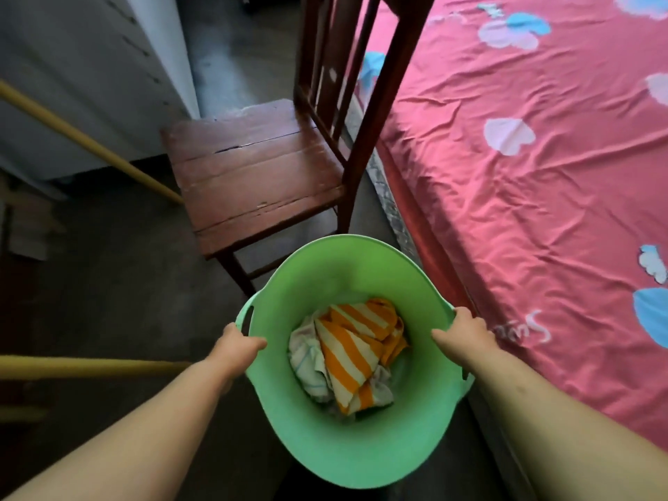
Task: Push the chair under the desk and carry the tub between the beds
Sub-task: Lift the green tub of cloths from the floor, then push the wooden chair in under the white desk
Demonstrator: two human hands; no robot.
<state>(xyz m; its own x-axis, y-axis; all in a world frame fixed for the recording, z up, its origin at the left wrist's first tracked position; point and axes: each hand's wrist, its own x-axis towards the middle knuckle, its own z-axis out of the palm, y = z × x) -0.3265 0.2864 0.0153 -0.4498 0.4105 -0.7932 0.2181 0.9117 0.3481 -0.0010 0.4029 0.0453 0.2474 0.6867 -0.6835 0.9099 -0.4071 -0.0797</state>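
Note:
A light green plastic tub (339, 269) hangs low in the middle of the view, held by its rim on both sides. My left hand (240, 343) grips the left rim beside a handle slot. My right hand (466, 332) grips the right rim. Inside the tub lies an orange-and-white striped cloth (356, 350) with pale cloths under it. A dark red wooden chair (253, 171) stands just beyond the tub, its seat facing me and its back against the bed on the right.
A bed with a pink sheet (524, 175) printed with hearts fills the right side. A grey-white piece of furniture (90, 77) stands at the far left. Yellow rails (90, 146) cross the left side. Dark concrete floor (119, 276) lies to the left of the tub.

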